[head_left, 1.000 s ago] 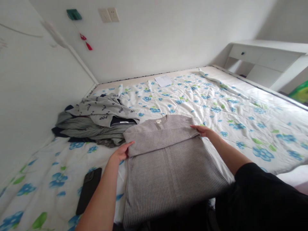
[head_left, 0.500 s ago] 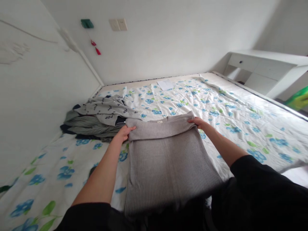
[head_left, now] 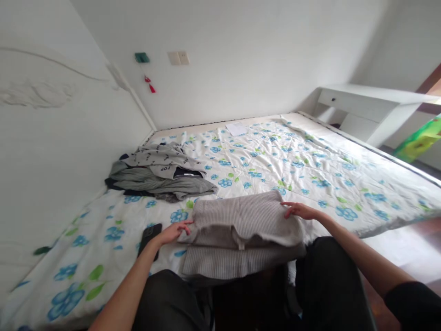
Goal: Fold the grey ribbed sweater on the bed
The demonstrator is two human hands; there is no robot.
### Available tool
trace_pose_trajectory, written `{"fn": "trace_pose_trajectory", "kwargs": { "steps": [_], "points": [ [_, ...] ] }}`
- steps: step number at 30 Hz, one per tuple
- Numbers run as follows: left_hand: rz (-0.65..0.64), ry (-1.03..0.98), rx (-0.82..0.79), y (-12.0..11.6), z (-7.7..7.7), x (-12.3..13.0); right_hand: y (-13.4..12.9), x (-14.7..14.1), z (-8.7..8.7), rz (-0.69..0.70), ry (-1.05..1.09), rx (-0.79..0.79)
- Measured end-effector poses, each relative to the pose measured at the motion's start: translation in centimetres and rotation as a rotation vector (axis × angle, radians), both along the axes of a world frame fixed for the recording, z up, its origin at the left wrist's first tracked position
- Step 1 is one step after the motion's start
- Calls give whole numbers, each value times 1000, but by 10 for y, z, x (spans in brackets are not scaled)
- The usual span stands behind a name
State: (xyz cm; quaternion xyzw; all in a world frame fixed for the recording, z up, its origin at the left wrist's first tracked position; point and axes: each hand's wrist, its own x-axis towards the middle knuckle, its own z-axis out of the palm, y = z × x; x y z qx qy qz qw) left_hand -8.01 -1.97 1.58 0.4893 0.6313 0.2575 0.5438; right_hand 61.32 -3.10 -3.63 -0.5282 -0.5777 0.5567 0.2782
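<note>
A grey ribbed knit sweater (head_left: 243,216) lies folded into a low, layered stack on the floral quilt (head_left: 292,177), close to my body. My left hand (head_left: 175,232) touches the stack's left edge, its fingers apart and holding nothing. My right hand (head_left: 299,210) rests on the right side of the top layer with fingers spread, not gripping. A black phone (head_left: 150,234) lies on the quilt just beyond my left wrist, and my forearm hides its lower part.
A heap of grey and navy clothes (head_left: 159,172), one printed with "POP", lies on the bed by the left wall. A sheet of white paper (head_left: 237,128) lies near the far edge. A white desk (head_left: 365,108) stands beyond the right side. My dark-trousered legs fill the bottom foreground.
The sweater's long lower part no longer lies spread out; it is now a shorter folded stack nearer me. Both hands have moved toward me and let go of the fold. The view has shifted backward.
</note>
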Motion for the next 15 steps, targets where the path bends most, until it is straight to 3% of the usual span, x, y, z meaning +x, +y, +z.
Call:
{"fn": "trace_pose_trajectory", "kwargs": {
  "steps": [3,8,11,15],
  "points": [
    [-56,112,12,-15,11,5,-16,-5,-2,-44,-9,-104],
    [101,29,-167,-41,20,27,-18,-21,-2,-315,-120,-257],
    [87,-52,-318,-57,19,36,-21,-31,-8,-331,-122,-319],
    [91,-21,-379,-63,18,45,-24,-41,-19,-274,13,-440]
  ]
}}
